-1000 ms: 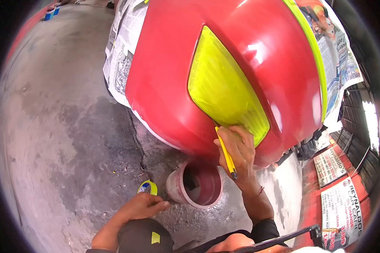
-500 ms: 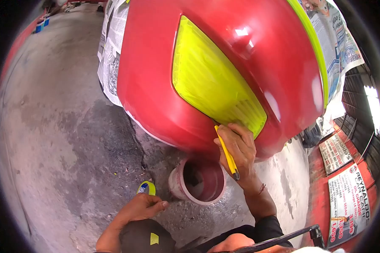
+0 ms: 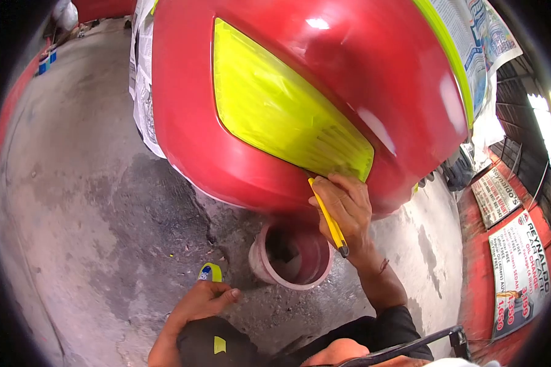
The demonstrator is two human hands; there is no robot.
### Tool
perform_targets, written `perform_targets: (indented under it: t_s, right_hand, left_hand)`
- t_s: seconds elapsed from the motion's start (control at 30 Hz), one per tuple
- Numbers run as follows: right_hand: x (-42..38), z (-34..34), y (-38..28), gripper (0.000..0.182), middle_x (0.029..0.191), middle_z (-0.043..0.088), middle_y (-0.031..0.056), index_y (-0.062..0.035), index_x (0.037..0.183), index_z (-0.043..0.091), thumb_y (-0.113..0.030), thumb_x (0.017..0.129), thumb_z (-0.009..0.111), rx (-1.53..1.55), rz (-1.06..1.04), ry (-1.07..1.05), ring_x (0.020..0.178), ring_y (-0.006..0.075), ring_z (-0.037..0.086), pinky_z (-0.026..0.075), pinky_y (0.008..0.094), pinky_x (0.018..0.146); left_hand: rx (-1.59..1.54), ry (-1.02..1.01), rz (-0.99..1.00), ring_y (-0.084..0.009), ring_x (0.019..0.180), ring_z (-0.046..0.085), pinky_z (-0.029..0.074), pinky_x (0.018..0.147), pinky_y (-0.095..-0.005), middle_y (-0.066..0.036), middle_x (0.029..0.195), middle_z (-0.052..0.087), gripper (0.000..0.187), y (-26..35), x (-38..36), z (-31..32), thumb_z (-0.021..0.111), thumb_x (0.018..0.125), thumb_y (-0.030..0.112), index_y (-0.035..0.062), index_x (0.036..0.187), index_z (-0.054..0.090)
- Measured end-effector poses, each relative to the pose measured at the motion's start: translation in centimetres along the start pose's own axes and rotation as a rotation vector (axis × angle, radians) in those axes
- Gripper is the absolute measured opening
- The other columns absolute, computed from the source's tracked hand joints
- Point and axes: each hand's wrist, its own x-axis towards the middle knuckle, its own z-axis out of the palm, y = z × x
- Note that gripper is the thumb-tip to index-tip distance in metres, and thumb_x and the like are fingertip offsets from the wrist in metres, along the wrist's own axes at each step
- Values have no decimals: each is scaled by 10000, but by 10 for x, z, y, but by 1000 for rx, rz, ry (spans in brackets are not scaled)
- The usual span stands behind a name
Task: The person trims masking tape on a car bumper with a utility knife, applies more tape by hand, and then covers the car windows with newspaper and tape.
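Note:
A glossy red car body corner (image 3: 226, 153) faces me, its elongated panel covered in yellow-green masking tape (image 3: 281, 98). My right hand (image 3: 347, 205) grips a slim yellow utility knife (image 3: 327, 214) like a pen. The fingertips rest at the lower edge of the taped panel, and the knife's dark end points down towards my wrist. The blade tip is too small to make out. Low in the view, my left hand (image 3: 203, 301) is curled by my knee. Beyond its knuckles sticks out what looks like a yellow-green tape roll (image 3: 211, 271) with a blue-and-white centre; the gripping fingers are hidden.
A reddish bucket (image 3: 260, 260) stands on the stained concrete floor (image 3: 79, 202) below the car body. Newspaper (image 3: 139, 79) hangs at both sides of the red surface. A short strip of tape (image 3: 220, 345) sticks to my dark trousers. Printed signs (image 3: 520, 269) stand at the right.
The view has shifted, so the car body appears further left and higher. My right hand stays at the panel's lower edge with the knife. The tape roll by my left hand looks slightly turned.

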Motion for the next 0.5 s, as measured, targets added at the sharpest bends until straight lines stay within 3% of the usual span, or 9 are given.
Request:
perform_targets:
  t_s: [0.03, 0.1, 0.37, 0.4, 0.5]
  right_hand:
    - [-1, -1, 0, 374, 1076, 744, 91, -34, 1124, 703, -111, 774, 807, 0, 4, 2, 1032, 264, 646, 495, 400, 892]
    - [-2, -4, 0, 383, 1039, 750, 96, -41, 1073, 719, 24, 707, 808, 15, 38, 13, 995, 293, 673, 517, 396, 869]
    - [-14, -8, 8, 375, 1043, 746, 92, -37, 1104, 713, -26, 741, 807, 20, 66, 24, 1001, 280, 664, 504, 390, 854]
    - [-16, -7, 9, 377, 1041, 744, 77, -46, 1114, 714, -73, 753, 816, 14, 70, 28, 1002, 259, 655, 491, 379, 839]
    - [-21, -20, 6, 384, 1019, 741, 105, -34, 1120, 706, -11, 751, 807, 157, 145, 14, 979, 291, 672, 521, 391, 830]
  left_hand:
    - [2, 4, 16, -240, 786, 680, 509, 776, -366, -161, 794, 704, 502, 0, 0, 0, 604, 982, 529, 55, 1013, 767]
    - [-2, 8, 20, -245, 789, 681, 509, 777, -368, -161, 802, 708, 500, -1, 1, 1, 600, 984, 523, 53, 1012, 767]
    - [92, 34, -38, -212, 778, 657, 501, 769, -367, -123, 771, 691, 527, 13, -1, -1, 574, 990, 537, 47, 998, 767]
    - [60, 24, -22, -191, 770, 637, 490, 755, -358, -92, 775, 693, 467, 11, 1, -1, 589, 1004, 472, 40, 984, 764]
    - [-94, 46, 34, -163, 761, 619, 481, 731, -342, -43, 782, 680, 360, 2, 3, 5, 603, 1029, 355, 26, 965, 735]
